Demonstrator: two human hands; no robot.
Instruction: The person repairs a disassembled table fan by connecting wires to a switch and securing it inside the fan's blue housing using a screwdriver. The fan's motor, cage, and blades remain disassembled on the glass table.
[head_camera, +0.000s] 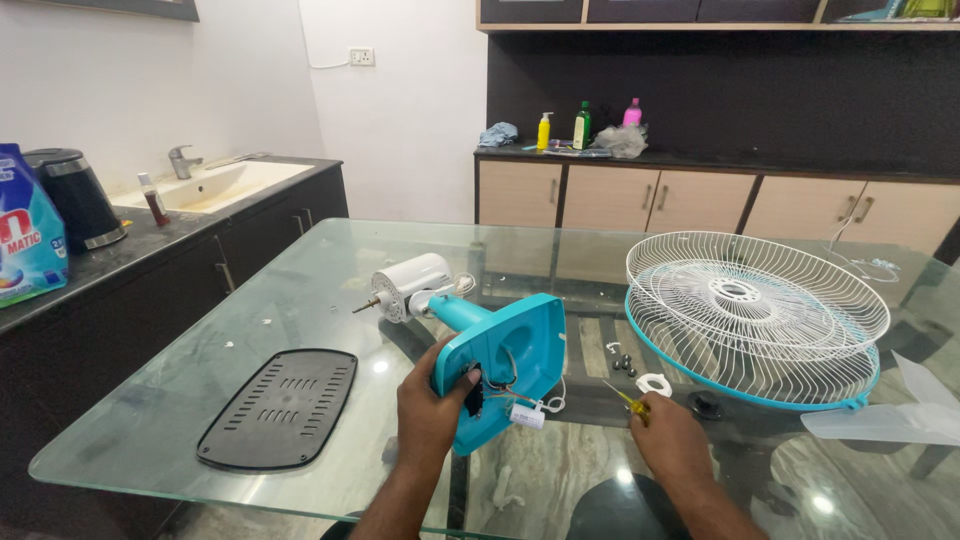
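I noted the left hand (428, 408) gripping the teal fan base (505, 365), the right hand (672, 440) closed on a screwdriver (625, 397); wiring work inside likely required aligning the tip.

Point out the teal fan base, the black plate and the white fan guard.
Fan base (520, 345), head view, on its flat teal underside.
Black plate (280, 408), head view, on its slotted middle.
Fan guard (755, 305), head view, on the wire mesh near the hub.
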